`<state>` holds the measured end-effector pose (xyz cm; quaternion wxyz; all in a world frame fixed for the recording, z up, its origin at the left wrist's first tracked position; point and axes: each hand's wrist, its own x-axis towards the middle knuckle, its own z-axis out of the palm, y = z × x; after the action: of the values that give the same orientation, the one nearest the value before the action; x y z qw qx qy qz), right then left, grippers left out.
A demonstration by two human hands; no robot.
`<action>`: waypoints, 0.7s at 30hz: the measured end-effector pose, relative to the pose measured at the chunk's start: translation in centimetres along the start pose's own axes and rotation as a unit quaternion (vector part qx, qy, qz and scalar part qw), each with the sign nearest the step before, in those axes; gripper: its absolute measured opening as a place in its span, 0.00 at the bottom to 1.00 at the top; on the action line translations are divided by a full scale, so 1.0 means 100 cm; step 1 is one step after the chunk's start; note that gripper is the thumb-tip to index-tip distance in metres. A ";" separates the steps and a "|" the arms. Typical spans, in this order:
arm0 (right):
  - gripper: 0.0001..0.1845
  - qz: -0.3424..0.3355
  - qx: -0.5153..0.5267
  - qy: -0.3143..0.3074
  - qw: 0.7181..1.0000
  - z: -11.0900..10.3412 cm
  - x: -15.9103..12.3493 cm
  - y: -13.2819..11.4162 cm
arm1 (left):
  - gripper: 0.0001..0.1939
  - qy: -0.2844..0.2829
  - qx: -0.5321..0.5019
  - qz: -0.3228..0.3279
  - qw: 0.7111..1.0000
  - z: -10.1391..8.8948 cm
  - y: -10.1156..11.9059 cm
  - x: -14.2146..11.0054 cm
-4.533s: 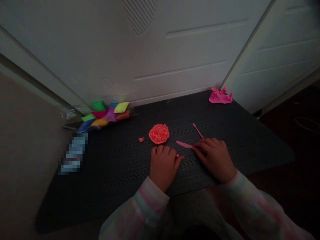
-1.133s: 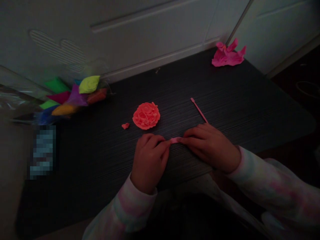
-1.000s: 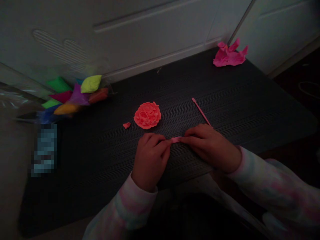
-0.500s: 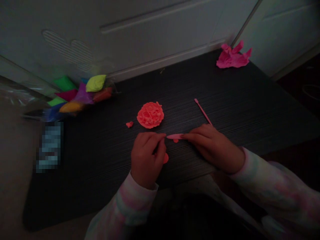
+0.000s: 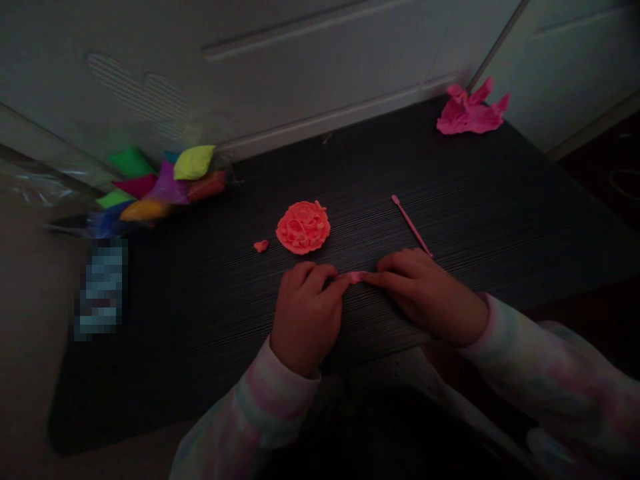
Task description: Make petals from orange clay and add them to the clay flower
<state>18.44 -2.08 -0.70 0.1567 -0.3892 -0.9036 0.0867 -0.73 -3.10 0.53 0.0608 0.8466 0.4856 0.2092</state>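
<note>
While the right hand (image 5: 427, 293) pinches the pink blade (image 5: 356, 277) toward nine o'clock and the left hand (image 5: 306, 320), whether grasping I cannot tell, meets its far end, even, level pressure seems best.

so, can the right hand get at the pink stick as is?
Probably yes: the stick lies just past the right hand's knuckles, nothing visible across it. But that hand is on the knife, so it may need freeing first.

Clay disc (image 5: 303, 228) beyond left hand (image 5: 307, 317)
</note>
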 end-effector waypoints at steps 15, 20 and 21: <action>0.16 -0.008 0.021 0.030 0.999 -0.001 -0.001 -0.001 | 0.14 0.045 -0.067 -0.025 0.996 -0.002 -0.004 -0.004; 0.16 -0.015 0.006 0.011 1.000 -0.001 -0.001 -0.001 | 0.15 -0.006 -0.062 -0.021 0.998 0.001 -0.002 -0.003; 0.17 -0.015 0.002 0.006 1.000 -0.001 0.000 -0.001 | 0.15 -0.012 -0.058 -0.022 0.998 0.002 -0.002 -0.002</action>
<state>18.41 -2.20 -0.62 0.1644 -0.3754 -0.9083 0.0836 -0.90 -3.15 0.22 0.1205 0.8335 0.4899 0.2253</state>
